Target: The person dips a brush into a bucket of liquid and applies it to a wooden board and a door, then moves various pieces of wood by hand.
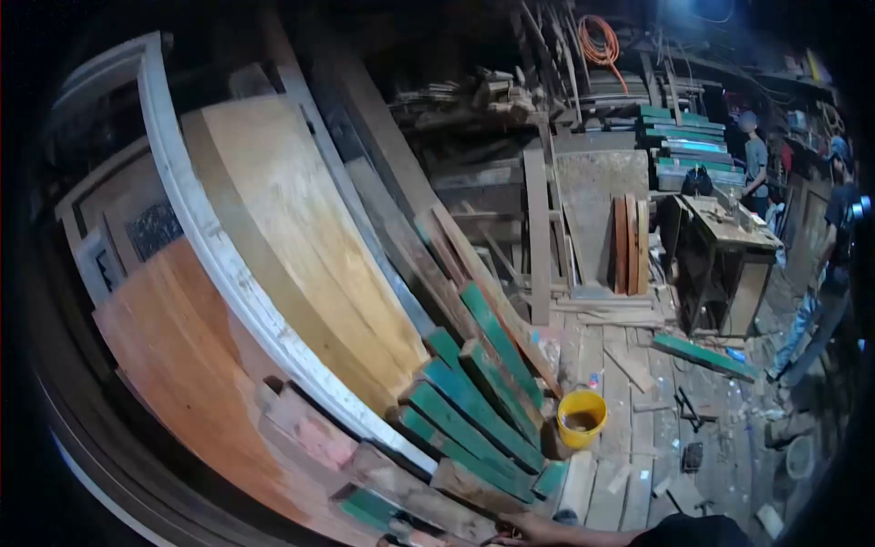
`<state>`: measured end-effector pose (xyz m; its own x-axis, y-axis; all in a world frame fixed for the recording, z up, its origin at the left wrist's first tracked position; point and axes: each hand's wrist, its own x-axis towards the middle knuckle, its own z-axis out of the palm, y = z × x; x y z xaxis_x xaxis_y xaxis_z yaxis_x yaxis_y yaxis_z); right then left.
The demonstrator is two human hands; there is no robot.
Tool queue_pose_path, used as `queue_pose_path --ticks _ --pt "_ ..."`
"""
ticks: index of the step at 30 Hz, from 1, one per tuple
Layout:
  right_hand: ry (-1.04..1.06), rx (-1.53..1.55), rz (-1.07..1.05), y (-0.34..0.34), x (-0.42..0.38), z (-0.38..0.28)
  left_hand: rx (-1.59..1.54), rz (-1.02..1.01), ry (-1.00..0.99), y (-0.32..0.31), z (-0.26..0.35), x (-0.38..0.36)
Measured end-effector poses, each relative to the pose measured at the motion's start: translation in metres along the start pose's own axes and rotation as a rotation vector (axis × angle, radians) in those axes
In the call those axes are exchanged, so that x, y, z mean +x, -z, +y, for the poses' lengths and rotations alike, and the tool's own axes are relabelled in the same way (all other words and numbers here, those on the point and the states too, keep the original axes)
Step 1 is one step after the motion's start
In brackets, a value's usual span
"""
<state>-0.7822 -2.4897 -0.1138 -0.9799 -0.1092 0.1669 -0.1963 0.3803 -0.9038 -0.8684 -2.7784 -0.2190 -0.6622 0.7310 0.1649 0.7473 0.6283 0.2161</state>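
A rough, brown wooden beam [478, 488] lies just beside the right hand [523, 529], whose fingers point leftward (too dim to tell whether they clamp anything); the bare forearm stretches almost level from a black sleeve [697, 531].

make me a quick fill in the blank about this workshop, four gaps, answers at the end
1. The bucket on the floor is ____ in colour.
2. In the picture, the bucket stands to the ____ of the leaning green boards.
3. The coil hanging near the top is ____ in colour.
4. The wearer's hand shows at the ____ edge of the picture.

Missing words: yellow; right; orange; bottom
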Motion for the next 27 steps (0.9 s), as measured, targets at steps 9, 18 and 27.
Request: queue_pose_path --ticks 9,18,27 --pt "0.028 -0.162 -0.328 0.025 -0.013 0.013 -0.356 -0.067 0.092 0.081 0.068 0.006" --pt "-0.094 -0.245 -0.035 0.149 -0.060 0.019 -0.365 -0.109 -0.046 0.049 0.136 0.122" --pt "-0.033 -0.244 0.318 0.264 -0.152 0.059 -0.348 -0.168 -0.193 0.006 0.250 0.238"
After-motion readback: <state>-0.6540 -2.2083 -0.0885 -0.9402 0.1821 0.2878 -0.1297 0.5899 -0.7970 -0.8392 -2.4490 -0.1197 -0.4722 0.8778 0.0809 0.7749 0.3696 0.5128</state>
